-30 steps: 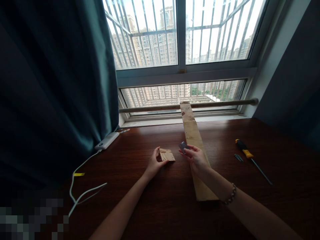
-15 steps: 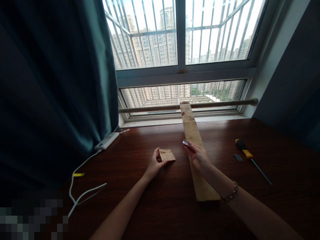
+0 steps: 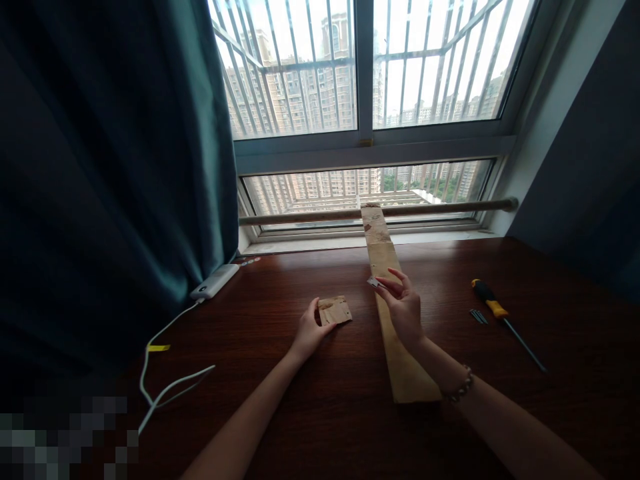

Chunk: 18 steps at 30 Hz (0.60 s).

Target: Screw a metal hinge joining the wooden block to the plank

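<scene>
In the head view my left hand grips a small flat wooden block by its left side, thumb along the near edge. Small dark holes show near the block's right edge. My right hand pinches a small shiny metal piece between thumb and fingers; its exact kind is too small to make out. That hand is over a long pale wooden board, which runs away from me to the window bar. Part of the board is hidden behind my right hand and forearm.
On the right of the brown table lie a yellow-and-black screwdriver and several screws. At the left, a white power bank trails a white cable. A dark curtain hangs there. A rail crosses the window.
My right hand has turned and its fingers have lifted, so the metal piece shows a brighter face. The wooden block has tilted slightly in my left hand.
</scene>
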{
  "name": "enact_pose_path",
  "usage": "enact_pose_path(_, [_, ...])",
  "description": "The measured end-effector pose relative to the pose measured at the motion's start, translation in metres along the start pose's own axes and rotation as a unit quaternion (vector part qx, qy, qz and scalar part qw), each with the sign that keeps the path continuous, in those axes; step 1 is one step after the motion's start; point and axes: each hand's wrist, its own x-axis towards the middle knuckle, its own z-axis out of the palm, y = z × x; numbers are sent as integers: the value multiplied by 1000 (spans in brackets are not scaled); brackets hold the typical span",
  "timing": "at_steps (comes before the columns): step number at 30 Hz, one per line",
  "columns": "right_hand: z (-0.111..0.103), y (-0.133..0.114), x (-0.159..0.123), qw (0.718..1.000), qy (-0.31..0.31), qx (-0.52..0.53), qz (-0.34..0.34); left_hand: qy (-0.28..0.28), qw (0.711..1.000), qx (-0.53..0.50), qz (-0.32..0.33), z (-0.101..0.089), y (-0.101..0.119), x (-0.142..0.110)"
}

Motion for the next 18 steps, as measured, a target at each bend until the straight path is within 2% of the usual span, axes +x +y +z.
enact_pose_path(7, [-1, 11, 1, 995, -9, 58, 77, 24, 983, 180, -6, 0, 7, -4])
enact_pose_path(10, [-1, 12, 1, 994, -2, 64, 89, 24, 978, 204, -22, -2, 12, -6])
enact_pose_path(13, [1, 7, 0, 987, 8, 102, 125, 75, 984, 162, 27, -3, 30, -9])
enact_pose_path(15, [5, 2, 1, 977, 7, 138, 161, 87, 990, 82, 72, -2, 54, -9])
enact_pose_path(16, [7, 0, 1, 973, 4, 149, 175, 67, 994, 26, 79, 0, 69, -9])
enact_pose_path(18, [12, -4, 2, 972, -1, 146, 186, 5, 994, -98, 45, 7, 99, -8])
